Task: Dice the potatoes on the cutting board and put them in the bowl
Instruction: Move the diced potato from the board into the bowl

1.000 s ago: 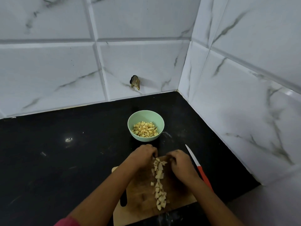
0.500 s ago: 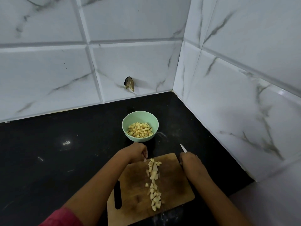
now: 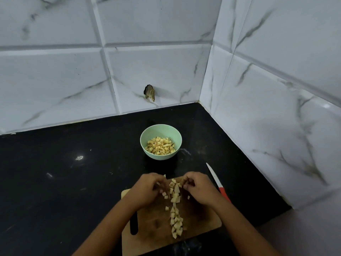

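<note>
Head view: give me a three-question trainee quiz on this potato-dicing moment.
1. True or false: the knife lies right of the cutting board, held by neither hand.
2. The green bowl holds: A) nothing, B) diced potato, C) whole potatoes.
3. Fill in (near/far): the left hand and right hand meet at the ___ end of the row of dice on the board.
Key: 1 true; 2 B; 3 far.

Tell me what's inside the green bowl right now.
The green bowl holds a heap of diced potato. The heap covers the bowl's bottom, so anything beneath it cannot be seen.
</note>
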